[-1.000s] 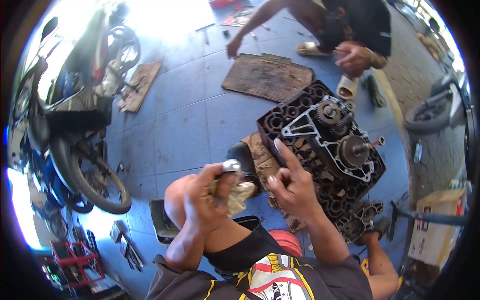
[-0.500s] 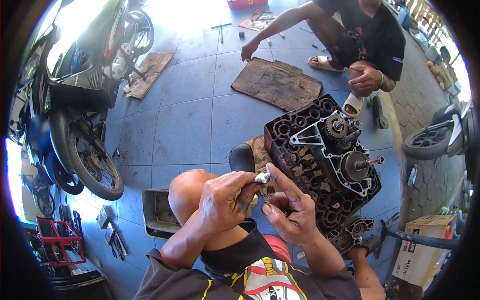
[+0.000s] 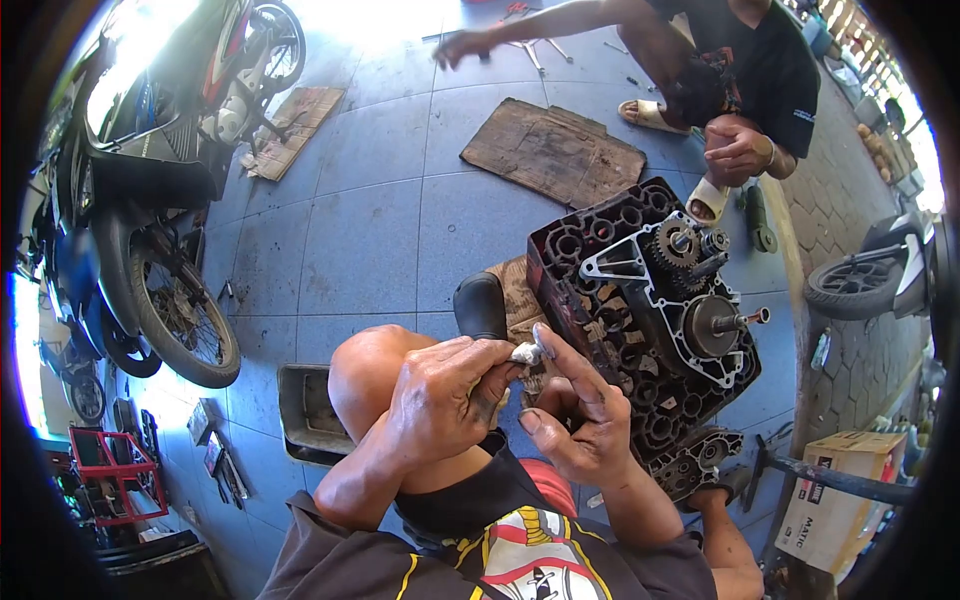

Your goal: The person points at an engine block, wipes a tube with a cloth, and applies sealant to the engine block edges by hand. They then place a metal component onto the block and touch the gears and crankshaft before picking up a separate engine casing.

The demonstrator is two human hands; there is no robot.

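Observation:
My left hand (image 3: 440,385) is closed around a small pale tube-like thing (image 3: 524,353). Its whitish-grey end sticks out past my thumb and fingers, while the rest is mostly hidden in the hand. My right hand (image 3: 585,425) is empty; its index finger stretches up to that end, with grey paste on the fingertip. The thumb stands apart and the other fingers are curled. Just beyond my right hand, an opened engine case (image 3: 655,310) with gears and a crankshaft lies on a dark red crate (image 3: 545,290).
A co-worker (image 3: 765,80) crouches across the floor, one arm outstretched beside a flat cardboard sheet (image 3: 555,150). Motorcycles (image 3: 150,180) stand along the left. A metal tray (image 3: 305,405) sits by my knee. Another engine casing (image 3: 695,465) and a carton (image 3: 840,490) are at the right.
The co-worker's outstretched hand has lifted from beside the cardboard and swung up and left. The view has shifted slightly. My hands keep nearly the same pose, fingertip still at the tube's end.

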